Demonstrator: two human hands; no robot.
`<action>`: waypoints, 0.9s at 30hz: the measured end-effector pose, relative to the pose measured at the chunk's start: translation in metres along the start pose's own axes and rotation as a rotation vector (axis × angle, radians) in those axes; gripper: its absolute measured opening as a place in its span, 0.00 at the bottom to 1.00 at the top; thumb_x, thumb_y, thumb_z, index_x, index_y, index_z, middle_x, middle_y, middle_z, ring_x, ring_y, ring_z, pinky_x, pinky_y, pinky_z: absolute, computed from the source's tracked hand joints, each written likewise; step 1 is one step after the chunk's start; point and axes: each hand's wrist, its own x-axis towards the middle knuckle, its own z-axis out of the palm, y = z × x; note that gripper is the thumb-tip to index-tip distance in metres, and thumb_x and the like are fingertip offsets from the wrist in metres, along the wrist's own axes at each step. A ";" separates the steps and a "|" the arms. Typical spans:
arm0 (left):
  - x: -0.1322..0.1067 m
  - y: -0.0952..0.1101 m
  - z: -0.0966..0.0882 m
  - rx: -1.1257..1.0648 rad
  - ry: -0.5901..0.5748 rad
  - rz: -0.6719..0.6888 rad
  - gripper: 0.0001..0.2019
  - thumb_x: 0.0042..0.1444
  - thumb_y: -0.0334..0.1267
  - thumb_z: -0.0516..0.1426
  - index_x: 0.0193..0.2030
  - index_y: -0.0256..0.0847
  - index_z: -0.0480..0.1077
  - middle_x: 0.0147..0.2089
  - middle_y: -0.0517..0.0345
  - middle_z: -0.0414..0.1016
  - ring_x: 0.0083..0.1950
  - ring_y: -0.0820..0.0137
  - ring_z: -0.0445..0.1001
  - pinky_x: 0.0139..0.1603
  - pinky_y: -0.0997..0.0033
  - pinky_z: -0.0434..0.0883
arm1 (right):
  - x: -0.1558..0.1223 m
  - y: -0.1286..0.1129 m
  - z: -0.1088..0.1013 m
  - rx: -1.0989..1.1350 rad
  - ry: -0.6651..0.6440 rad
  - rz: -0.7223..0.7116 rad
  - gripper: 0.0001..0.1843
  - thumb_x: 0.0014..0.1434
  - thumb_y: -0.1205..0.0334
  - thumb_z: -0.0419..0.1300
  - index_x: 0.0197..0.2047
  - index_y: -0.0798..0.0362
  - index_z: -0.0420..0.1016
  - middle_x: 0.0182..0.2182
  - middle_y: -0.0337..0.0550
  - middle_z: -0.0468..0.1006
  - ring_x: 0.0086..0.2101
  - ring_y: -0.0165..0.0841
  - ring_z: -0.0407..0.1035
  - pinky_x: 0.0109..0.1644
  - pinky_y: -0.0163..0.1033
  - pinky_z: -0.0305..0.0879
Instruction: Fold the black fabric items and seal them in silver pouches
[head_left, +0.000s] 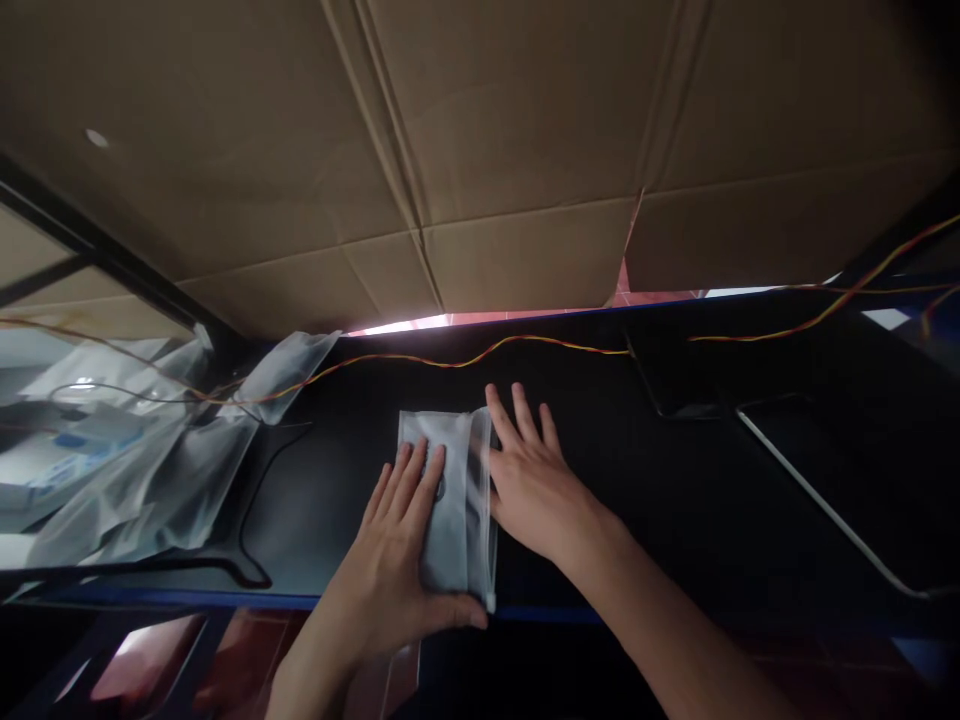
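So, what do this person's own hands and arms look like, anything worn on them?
The bare left hand and bare right hand show no gloves or rings. No sleeve, watch, bracelet or cable shows on the visible forearms.

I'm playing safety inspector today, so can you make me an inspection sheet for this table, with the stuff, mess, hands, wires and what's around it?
Surface: black tabletop with a blue edge.
Job's things: one see-through plastic pouch, lying flat.
Clutter: plastic bags at left; dark flat objects at right, kind unclear.
Hands: left hand lies on the pouch; right hand is at its right edge, fingers extended.
Cables: red-and-yellow wire along the back; thin black cord at left.
Surroundings: cardboard behind; reddish tiles below.
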 end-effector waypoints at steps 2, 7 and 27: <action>-0.003 0.003 -0.001 0.009 0.050 -0.023 0.76 0.45 0.87 0.58 0.87 0.44 0.29 0.86 0.27 0.45 0.85 0.29 0.47 0.76 0.17 0.58 | -0.002 -0.001 -0.002 -0.011 0.008 -0.011 0.33 0.69 0.63 0.67 0.75 0.50 0.73 0.84 0.53 0.36 0.80 0.65 0.25 0.80 0.76 0.35; -0.022 0.010 -0.016 0.112 0.193 0.164 0.52 0.61 0.70 0.65 0.83 0.45 0.56 0.84 0.39 0.58 0.86 0.37 0.49 0.82 0.22 0.45 | -0.062 0.019 0.006 0.006 0.178 -0.009 0.37 0.73 0.60 0.66 0.81 0.44 0.63 0.84 0.47 0.45 0.81 0.57 0.41 0.77 0.69 0.60; -0.028 0.036 -0.015 -0.087 0.101 0.394 0.11 0.78 0.34 0.55 0.49 0.46 0.79 0.49 0.64 0.89 0.73 0.66 0.77 0.87 0.49 0.46 | -0.096 0.004 0.028 0.034 0.537 -0.494 0.23 0.82 0.67 0.48 0.42 0.44 0.82 0.38 0.27 0.89 0.41 0.30 0.82 0.51 0.39 0.71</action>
